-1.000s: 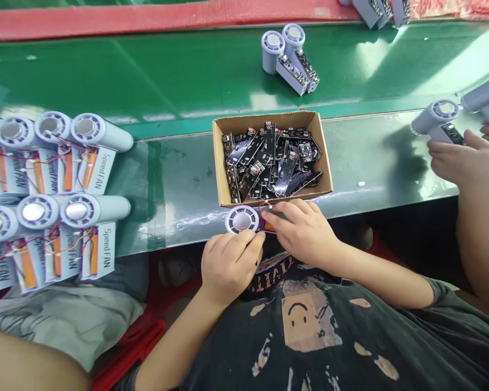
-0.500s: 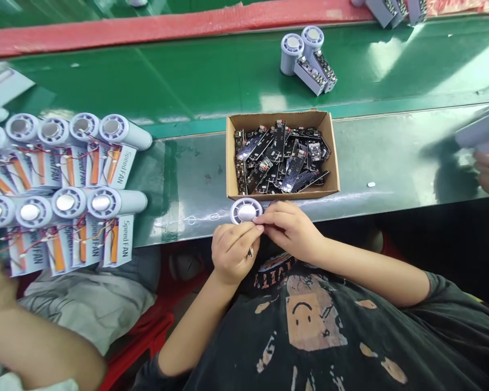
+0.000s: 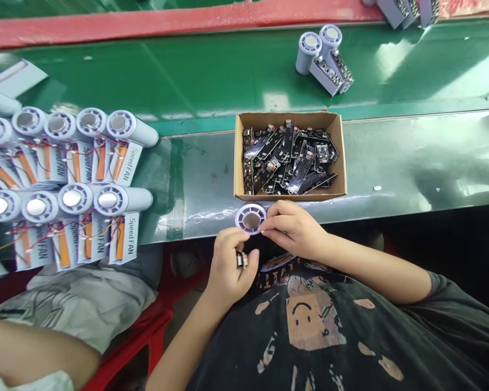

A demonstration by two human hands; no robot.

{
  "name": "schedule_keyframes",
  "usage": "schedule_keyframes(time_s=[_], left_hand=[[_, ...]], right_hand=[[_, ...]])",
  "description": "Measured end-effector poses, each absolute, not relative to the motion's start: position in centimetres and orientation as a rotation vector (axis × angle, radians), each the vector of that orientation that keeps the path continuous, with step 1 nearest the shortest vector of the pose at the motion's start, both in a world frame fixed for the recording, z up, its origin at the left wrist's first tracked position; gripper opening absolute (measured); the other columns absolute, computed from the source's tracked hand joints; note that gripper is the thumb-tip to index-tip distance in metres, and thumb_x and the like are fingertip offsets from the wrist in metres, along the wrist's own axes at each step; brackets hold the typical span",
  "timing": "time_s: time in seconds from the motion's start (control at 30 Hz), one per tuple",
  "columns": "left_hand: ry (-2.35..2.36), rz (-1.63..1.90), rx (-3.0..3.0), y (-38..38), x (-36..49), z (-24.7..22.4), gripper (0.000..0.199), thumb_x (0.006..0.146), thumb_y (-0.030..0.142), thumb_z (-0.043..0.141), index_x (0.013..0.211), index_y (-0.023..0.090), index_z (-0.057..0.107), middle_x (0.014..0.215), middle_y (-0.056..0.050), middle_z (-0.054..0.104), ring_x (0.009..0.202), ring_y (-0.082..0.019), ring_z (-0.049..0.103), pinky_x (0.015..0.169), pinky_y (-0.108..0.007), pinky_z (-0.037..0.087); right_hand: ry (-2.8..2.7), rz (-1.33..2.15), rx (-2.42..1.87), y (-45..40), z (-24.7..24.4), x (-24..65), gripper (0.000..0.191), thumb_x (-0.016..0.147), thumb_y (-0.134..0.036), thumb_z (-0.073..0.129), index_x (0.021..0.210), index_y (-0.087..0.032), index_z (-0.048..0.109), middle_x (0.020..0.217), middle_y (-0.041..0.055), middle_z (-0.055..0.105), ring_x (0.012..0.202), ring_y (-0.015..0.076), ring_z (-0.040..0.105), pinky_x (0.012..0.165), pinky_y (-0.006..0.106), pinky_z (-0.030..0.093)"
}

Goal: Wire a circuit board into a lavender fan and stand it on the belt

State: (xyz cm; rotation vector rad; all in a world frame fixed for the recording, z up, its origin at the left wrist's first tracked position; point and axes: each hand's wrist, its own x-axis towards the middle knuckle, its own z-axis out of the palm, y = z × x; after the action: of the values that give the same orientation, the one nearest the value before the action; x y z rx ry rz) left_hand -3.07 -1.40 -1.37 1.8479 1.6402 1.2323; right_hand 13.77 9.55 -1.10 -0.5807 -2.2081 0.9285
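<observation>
The round lavender head of a handheld fan [image 3: 251, 219], with a silver disc at its centre, is at the bench edge in front of me. My right hand [image 3: 295, 228] is closed at its right side, thumb and fingertips at the lower rim. Curled fingers of my left hand [image 3: 230, 266] hold a small circuit board [image 3: 241, 259], its connector end showing and the thumb raised away from it. Left fingertips come close to the fan head's lower rim. The rest of the fan is hidden, and whether the board sits in it I cannot tell.
Just beyond my hands stands a cardboard box [image 3: 238, 163] of black circuit boards. Rows of fans [image 3: 126, 200] with orange-wrapped parts and wires lie at left, near a co-worker's arm [image 3: 36, 347]. Two fans [image 3: 309, 51] stand farther back. A small white piece [image 3: 377, 188] lies at right.
My left thumb has lifted from the fan's rim, exposing the board's end in my left fingers. The fan head has tilted slightly. The co-worker's hand and the fan at far right have left view.
</observation>
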Motion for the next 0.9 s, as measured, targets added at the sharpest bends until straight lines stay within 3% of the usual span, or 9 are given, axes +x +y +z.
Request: schedule_keyframes(time_s=[0.07,0.17,0.37,0.63,0.73,0.9], left_hand=[[1.758,1.084,2.197,-0.4,-3.2,-1.2,0.035,0.085,0.012,0.061,0.118,0.022,0.052,0.099,-0.006,0.056,0.089,-0.019,0.058,0.076,-0.031,0.052],[1.804,1.06,2.485,1.3,-3.0,-1.4,0.032,0.086,0.012,0.064,0.116,0.021,0.057,0.091,-0.003,0.055,0.082,-0.017,0.058,0.072,-0.028,0.051],[1.847,1.191,2.547,3.7,-1.6,-2.5,0.022,0.085,0.014,0.066,0.105,0.023,0.063,0.088,-0.002,0.055,0.078,-0.015,0.058,0.071,-0.027,0.047],[1.914,1.161,2.657,3.7,-2.3,-3.4,0.047,0.081,0.009,0.064,0.125,0.024,0.058,0.083,-0.002,0.056,0.071,-0.017,0.057,0.065,-0.028,0.043],[1.929,1.283,2.647,4.1,-2.6,-4.3,0.035,0.081,0.007,0.063,0.113,0.022,0.062,0.08,-0.003,0.058,0.071,-0.017,0.057,0.064,-0.028,0.042],[1.911,1.142,2.279,3.5,-2.4,-2.5,0.016,0.085,0.016,0.062,0.1,0.02,0.062,0.08,-0.002,0.061,0.07,-0.016,0.059,0.062,-0.027,0.044]], right_hand=[[-2.191,0.966,-0.555,10.3,-1.4,14.2,0.013,0.093,-0.018,0.058,0.093,-0.017,0.071,0.088,0.0049,0.065,0.081,0.0142,0.061,0.073,0.03,0.054],[-2.177,1.046,-0.436,12.1,-2.1,14.9,0.013,0.093,-0.018,0.057,0.094,-0.017,0.071,0.088,0.0045,0.067,0.082,0.0129,0.063,0.074,0.028,0.055],[-2.193,1.072,-0.276,16.1,-2.4,15.6,0.011,0.092,-0.02,0.061,0.093,-0.018,0.072,0.088,0.004,0.068,0.085,0.0124,0.064,0.078,0.028,0.055],[-2.17,1.119,-0.511,14.1,-1.0,15.0,0.013,0.09,-0.015,0.06,0.091,-0.018,0.072,0.089,0.0033,0.067,0.086,0.0131,0.063,0.079,0.029,0.054],[-2.123,1.104,-0.63,13.3,-0.8,14.4,0.012,0.09,-0.016,0.06,0.091,-0.019,0.072,0.091,0.0032,0.066,0.087,0.0135,0.062,0.082,0.03,0.052],[-2.315,0.906,-0.721,12.4,0.1,14.2,0.014,0.089,-0.017,0.061,0.091,-0.019,0.074,0.09,0.0046,0.062,0.084,0.016,0.056,0.077,0.032,0.046]])
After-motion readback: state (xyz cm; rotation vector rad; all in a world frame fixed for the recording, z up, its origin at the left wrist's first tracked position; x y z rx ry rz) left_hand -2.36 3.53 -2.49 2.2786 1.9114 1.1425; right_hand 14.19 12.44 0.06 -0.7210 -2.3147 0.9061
